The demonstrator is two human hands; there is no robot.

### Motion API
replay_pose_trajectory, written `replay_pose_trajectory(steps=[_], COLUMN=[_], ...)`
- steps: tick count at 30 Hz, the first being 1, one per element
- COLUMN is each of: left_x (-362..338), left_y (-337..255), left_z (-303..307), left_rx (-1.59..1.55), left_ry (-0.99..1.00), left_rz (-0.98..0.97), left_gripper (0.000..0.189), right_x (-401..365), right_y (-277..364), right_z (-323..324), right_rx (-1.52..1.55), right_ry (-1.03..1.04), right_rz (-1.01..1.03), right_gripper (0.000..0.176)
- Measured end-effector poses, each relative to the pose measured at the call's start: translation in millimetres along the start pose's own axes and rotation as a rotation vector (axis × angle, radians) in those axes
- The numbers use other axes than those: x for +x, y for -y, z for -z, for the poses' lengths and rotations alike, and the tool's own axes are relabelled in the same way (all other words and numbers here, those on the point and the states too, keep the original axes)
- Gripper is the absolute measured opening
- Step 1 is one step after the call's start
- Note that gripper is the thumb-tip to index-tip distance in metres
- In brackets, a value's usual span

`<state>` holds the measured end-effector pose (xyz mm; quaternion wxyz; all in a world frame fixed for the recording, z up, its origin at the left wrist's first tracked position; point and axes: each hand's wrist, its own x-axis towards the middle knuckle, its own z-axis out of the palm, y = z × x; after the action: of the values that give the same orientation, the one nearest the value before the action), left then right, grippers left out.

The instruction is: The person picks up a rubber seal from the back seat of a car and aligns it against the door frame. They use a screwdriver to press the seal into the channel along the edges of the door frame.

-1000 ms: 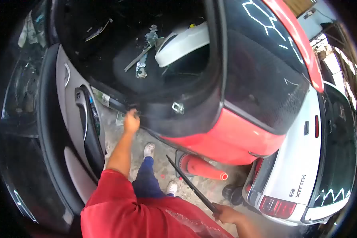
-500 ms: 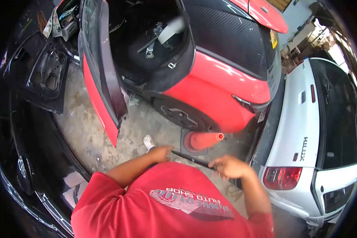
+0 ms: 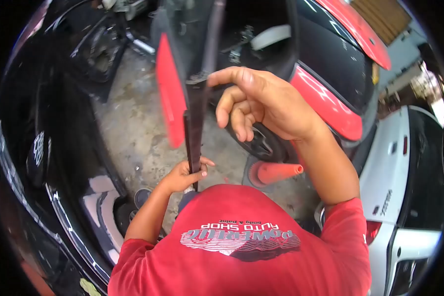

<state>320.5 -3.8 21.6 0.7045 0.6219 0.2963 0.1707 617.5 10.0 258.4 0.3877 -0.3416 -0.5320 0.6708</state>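
Observation:
My left hand [image 3: 183, 176] is low in front of my shirt, closed around a long, narrow black strip [image 3: 188, 143]. The strip stands nearly upright and overlaps the lower edge of the car door in this view. Raised at centre, my right hand [image 3: 271, 101] has its index finger stretched toward the door edge and the other fingers loosely bent apart, with nothing in them. That index fingertip is right at the dark inner edge of the open red car door [image 3: 170, 98].
The red car [image 3: 328, 101] is behind my right hand, with an orange cone [image 3: 276, 172] by its wheel [image 3: 261, 145]. A white vehicle [image 3: 387, 182] stands at right, a black car body [image 3: 59, 148] at left. A detached door panel [image 3: 96, 56] is at upper left.
The view has shifted, and the door is now closer. My right hand has let go of the black strip and risen; my left hand keeps hold of it, now turned upright.

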Motion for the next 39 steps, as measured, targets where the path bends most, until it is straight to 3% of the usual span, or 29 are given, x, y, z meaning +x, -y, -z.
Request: replay_pose_trajectory(steps=[1,5,7,10,15,17,20,25,27,33,39], left_x=[-20.7,-81.8,-102.2,-129.8,-155.0,-157.3,-154.5,-133.1,-116.3,-82.8,-79.7], left_y=[-7.4,-40.7,-61.5,-85.6,-105.6,-109.3,-106.0,-107.9,-106.6,-111.6,-102.1], left_z=[9.5,61.9,100.2,156.4,227.4,245.4,270.0,302.9,310.3,345.5,398.2], left_rx=[0.0,-0.07,-0.114,-0.212,-0.456,-0.456,-0.484,-0.464,-0.423,-0.212,-0.213], left_ry=[-0.052,-0.229,-0.269,-0.299,-0.207,-0.227,-0.264,-0.33,-0.536,-0.794,-0.912], left_rz=[-0.052,-0.373,-0.42,-0.524,-0.472,-0.469,-0.452,-0.437,-0.412,-0.412,-0.397], left_gripper=[0.029,0.039,0.041,0.04,0.041,0.043,0.044,0.04,0.02,0.015,0.015], right_x=[16.5,81.9,119.5,175.1,255.6,281.4,321.7,368.1,383.6,431.2,520.0], right_y=[1.9,-20.1,-42.0,-49.9,-28.7,-29.9,-45.5,-48.2,-49.8,-38.2,-62.9], right_z=[-15.2,-83.5,-119.8,-174.7,-243.0,-261.9,-283.6,-291.3,-286.0,-258.0,-267.1], right_rx=[-0.119,-0.403,-0.579,-0.578,-0.271,-0.284,-0.163,-0.177,-0.234,-0.399,-0.384], right_ry=[0.048,0.124,0.109,0.084,0.039,0.012,-0.179,-0.293,-0.419,-0.404,-0.376], right_rz=[0.096,0.086,0.23,0.38,0.447,0.448,0.587,0.604,0.663,0.673,0.694], right_gripper=[0.066,0.052,0.04,0.036,0.04,0.038,0.032,0.028,0.02,0.014,0.013])
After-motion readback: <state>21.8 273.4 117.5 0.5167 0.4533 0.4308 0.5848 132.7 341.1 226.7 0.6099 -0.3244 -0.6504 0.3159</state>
